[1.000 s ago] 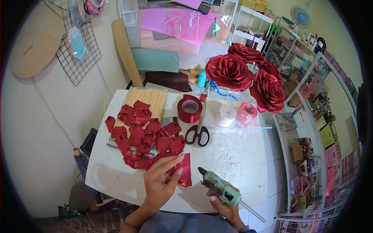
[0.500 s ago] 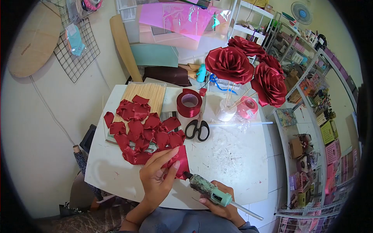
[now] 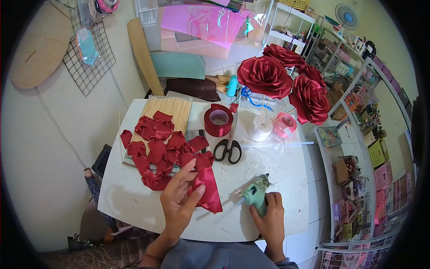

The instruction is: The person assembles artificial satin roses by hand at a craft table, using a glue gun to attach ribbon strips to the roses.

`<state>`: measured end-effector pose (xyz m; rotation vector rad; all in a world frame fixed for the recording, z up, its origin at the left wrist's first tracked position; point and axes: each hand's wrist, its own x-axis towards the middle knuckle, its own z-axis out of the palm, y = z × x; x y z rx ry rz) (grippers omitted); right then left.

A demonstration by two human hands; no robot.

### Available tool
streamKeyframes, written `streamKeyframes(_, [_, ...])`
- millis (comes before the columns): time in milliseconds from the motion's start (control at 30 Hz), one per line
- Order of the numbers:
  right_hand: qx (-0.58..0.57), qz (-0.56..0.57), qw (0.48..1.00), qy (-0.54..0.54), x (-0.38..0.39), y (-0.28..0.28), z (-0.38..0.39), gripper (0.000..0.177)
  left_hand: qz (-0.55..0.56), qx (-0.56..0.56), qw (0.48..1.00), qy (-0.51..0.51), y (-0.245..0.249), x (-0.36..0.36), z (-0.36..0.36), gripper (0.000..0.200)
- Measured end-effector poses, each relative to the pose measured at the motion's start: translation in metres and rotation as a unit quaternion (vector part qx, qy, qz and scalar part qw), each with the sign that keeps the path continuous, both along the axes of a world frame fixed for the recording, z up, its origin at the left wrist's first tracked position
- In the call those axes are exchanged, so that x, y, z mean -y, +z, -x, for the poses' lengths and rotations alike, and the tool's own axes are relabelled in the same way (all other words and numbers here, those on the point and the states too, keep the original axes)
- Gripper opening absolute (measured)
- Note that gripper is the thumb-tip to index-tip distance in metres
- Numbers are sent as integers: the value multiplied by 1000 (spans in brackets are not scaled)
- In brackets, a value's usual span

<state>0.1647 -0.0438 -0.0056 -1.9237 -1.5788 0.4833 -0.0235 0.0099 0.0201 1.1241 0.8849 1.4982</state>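
Observation:
My left hand (image 3: 181, 197) pinches a red satin ribbon piece (image 3: 208, 193) between thumb and fingers, above the white table's front part. My right hand (image 3: 271, 215) is closed around the green glue gun (image 3: 256, 193), whose dark nozzle points up and away to the right. Folded red ribbon petals (image 3: 156, 150) lie in a pile beyond my left hand, partly on a bundle of wooden sticks (image 3: 172, 112). A red ribbon roll (image 3: 218, 120) and black-handled scissors (image 3: 227, 150) lie behind the ribbon piece.
Large red ribbon roses (image 3: 265, 76) on sticks stand in a white holder (image 3: 260, 129) at the back right, beside a pink roll (image 3: 285, 124). The white table (image 3: 277, 170) has thread scraps on it. Shelves (image 3: 358, 179) line the right side.
My right hand has moved the glue gun away from the ribbon to the right and turned its nozzle away. The ribbon piece in my left hand has tilted, its lower end now farther right.

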Motion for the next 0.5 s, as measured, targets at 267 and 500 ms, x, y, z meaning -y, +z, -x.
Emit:
streamKeyframes(267, [-152, -122, 981, -2, 0, 39, -3, 32, -25, -34, 994, -99, -6, 5, -7, 33])
streamKeyframes(500, [-284, -137, 940, 128, -15, 33, 18, 27, 28, -53, 974, -219, -12, 11, -19, 28])
